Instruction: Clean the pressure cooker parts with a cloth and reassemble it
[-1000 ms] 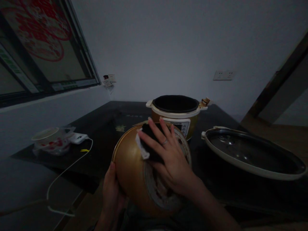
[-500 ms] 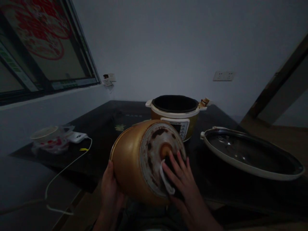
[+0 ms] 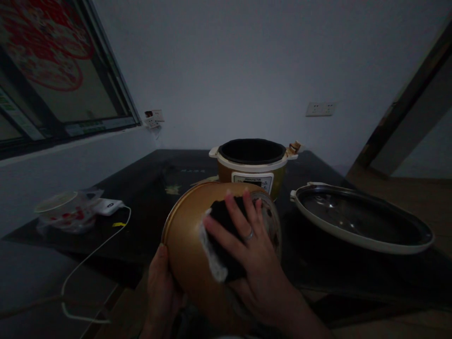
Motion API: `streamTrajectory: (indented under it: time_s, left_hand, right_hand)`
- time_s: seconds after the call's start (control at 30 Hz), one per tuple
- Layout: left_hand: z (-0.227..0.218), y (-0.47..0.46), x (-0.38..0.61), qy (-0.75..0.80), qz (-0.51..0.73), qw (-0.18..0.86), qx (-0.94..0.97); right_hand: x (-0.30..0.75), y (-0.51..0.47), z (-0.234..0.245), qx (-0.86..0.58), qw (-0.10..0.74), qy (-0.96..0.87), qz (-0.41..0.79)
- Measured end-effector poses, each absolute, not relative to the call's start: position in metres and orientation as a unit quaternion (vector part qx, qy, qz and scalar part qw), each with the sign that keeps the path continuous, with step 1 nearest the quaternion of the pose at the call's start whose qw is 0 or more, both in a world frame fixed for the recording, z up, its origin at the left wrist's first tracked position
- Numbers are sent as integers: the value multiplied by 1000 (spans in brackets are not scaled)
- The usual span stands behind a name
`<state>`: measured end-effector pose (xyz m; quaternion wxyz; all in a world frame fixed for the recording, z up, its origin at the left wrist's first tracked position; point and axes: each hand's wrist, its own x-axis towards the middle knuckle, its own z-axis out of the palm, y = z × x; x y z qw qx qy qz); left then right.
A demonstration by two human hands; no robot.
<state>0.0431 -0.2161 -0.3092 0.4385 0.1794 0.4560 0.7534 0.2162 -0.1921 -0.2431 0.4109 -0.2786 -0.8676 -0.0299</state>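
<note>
Left hand (image 3: pixel 163 285): gripping the rim side of the golden pot, thumb outermost. Right hand (image 3: pixel 259 263): ringed, fingers spread, holding a black cloth (image 3: pixel 226 230) with white fuzzy edging against the pot's outer wall. Golden pot (image 3: pixel 187 230): one, tilted, stained base turned rightward, held at the near edge of the worktop (image 3: pixel 310 263). Glass lid (image 3: pixel 363 219): one, pale rim, by the worktop's right edge. Yellow scrap (image 3: pixel 119 224), white device (image 3: pixel 108 206) with cable (image 3: pixel 93 249), and bowl (image 3: pixel 58 205) in clear plastic: grouped towards the left edge. Cooker (image 3: pixel 278 176): one, lidless, dark inside, behind the pot, towards the far edge. Wall socket (image 3: pixel 320 109): double, beyond.
</note>
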Motion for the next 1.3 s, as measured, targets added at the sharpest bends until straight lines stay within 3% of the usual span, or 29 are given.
streamTrajectory:
  time_s: [0.23, 0.4, 0.57, 0.83, 1.13, 1.3]
  left_hand:
    - [-311, -211, 39, 474, 769, 413, 115]
    - [-311, -212, 38, 473, 770, 413, 114]
    - [-310, -213, 38, 484, 757, 420, 129]
    - [-310, -213, 39, 475, 760, 419, 148]
    - [-308, -215, 35, 481, 742, 448, 134]
    - [-312, -215, 35, 485, 742, 441, 141]
  right_hand:
    - [245, -173, -287, -390, 427, -814, 59]
    - [246, -206, -314, -351, 388, -852, 32]
    - [231, -220, -308, -292, 383, -876, -26]
    - [246, -201, -303, -355, 406, -842, 29]
    - [230, -216, -313, -300, 403, -863, -50]
    - [233, -199, -299, -326, 398, -858, -9]
